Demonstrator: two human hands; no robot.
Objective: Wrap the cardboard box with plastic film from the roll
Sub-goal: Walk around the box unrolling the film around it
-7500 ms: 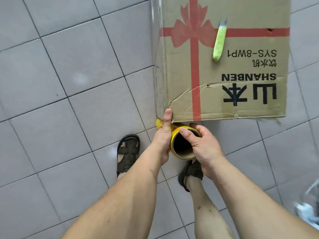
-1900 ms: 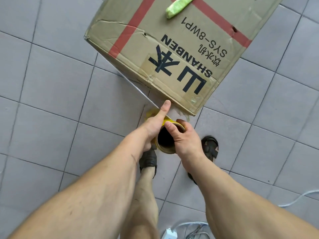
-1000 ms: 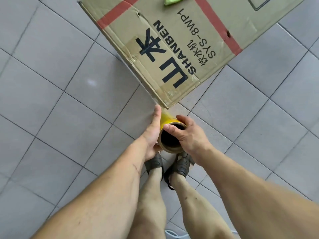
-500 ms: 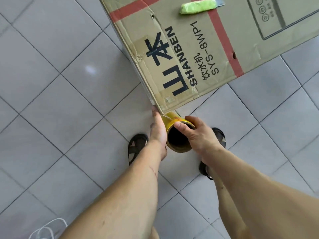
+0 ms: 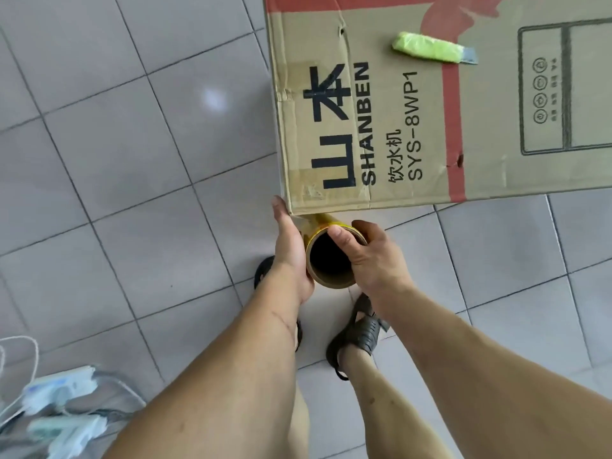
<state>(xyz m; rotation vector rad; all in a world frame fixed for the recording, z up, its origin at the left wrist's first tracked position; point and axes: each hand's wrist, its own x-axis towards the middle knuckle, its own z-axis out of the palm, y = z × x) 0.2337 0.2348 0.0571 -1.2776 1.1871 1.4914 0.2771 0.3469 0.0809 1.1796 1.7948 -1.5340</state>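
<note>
Rounding a corner of the box with the roll

We grip the roll [image 5: 329, 256] upright in both hands, left hand [image 5: 289, 250] and right hand [image 5: 371, 256] curled round it, at the near corner of the box [image 5: 430, 127] on the floor. Film barely shows, so we judge wrapping is underway, with cutting left; a knife [image 5: 430, 51] waits on top.

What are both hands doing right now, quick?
Left hand: holds the side of the film roll, thumb straight along it.
Right hand: grips the roll's rim, thumb hooked inside the core.
</note>
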